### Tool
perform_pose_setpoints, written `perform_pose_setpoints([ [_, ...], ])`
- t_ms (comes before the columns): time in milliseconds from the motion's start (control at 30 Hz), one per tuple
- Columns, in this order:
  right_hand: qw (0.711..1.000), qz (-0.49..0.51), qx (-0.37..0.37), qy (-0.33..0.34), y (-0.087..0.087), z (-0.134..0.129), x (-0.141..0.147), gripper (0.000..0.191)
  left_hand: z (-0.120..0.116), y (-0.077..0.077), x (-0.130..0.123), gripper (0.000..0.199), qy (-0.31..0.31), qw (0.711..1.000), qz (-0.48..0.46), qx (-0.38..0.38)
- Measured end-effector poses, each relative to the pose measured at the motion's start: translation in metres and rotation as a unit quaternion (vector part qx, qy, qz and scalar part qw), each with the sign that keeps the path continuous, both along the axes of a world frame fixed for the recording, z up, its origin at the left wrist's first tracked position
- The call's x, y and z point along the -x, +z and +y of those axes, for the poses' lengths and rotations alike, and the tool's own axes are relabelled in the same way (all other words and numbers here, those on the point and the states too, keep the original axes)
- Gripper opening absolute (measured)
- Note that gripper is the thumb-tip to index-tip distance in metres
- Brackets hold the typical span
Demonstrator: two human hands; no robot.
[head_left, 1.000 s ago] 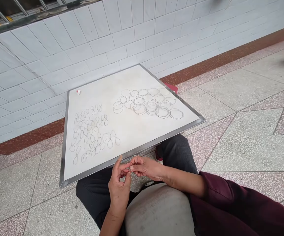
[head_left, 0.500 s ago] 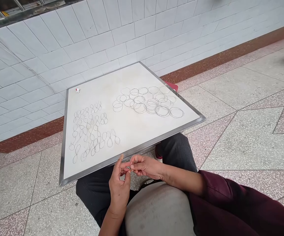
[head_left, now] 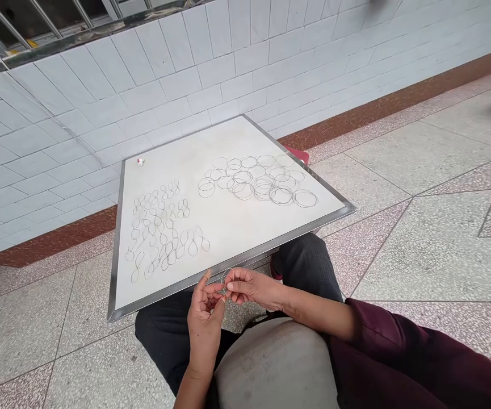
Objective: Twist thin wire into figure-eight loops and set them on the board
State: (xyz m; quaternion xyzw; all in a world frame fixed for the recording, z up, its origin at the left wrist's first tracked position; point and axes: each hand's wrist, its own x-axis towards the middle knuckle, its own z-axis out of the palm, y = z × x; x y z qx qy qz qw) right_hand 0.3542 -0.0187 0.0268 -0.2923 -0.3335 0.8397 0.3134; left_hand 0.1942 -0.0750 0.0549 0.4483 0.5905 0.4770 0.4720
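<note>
Between my two hands, just off the table's near edge, is a thin wire loop [head_left: 225,276]. My left hand [head_left: 206,312] pinches its lower part, with the index finger raised toward the table edge. The thumb and fingers of my right hand [head_left: 245,287] close on the wire from the right. On the white table [head_left: 232,238], several round wire rings [head_left: 293,197] overlap at the right. Several wires twisted into figure-eight shapes [head_left: 193,246] lie in rows on the left part.
A small white and red object [head_left: 140,162] rests near the table's far left corner. The tabletop has a metal rim. Behind it stands a white tiled wall [head_left: 211,74]. Something red [head_left: 298,155] shows beyond the right edge. My knees are under the near edge.
The view has shifted slightly, so the table's left side appears further right and lower. More of the wire loop shows above my fingers; both hands keep almost the same place.
</note>
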Motion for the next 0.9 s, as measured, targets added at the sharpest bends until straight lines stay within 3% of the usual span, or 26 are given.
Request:
perform_pose_setpoints([
  [133, 1.0, -0.003, 0.01, -0.023, 0.004, -0.002, 0.001, 0.048, -0.002, 0.001, -0.002, 0.058, 0.025, 0.999, 0.022, -0.016],
  [367, 1.0, 0.015, -0.001, -0.018, 0.011, -0.008, 0.002, 0.048, -0.004, -0.005, -0.001, 0.051, 0.01, 0.979, 0.175, -0.108],
  [533, 0.999, 0.023, -0.022, -0.024, 0.014, -0.01, 0.004, 0.049, 0.001, -0.008, 0.003, 0.051, -0.03, 0.909, 0.34, -0.239],
  [667, 0.997, -0.003, -0.044, -0.064, 0.012, -0.009, 0.009, 0.051, 0.006, -0.008, 0.002, 0.059, -0.054, 0.872, 0.387, -0.295],
  [800, 0.993, 0.002, -0.041, -0.107, 0.01, -0.006, 0.01, 0.049, 0.005, -0.01, 0.003, 0.062, -0.067, 0.887, 0.36, -0.281],
  [900, 0.993, 0.008, -0.044, -0.112, 0.009, -0.004, 0.008, 0.05, 0.002, -0.01, 0.003, 0.06, -0.03, 0.949, 0.24, -0.203],
])
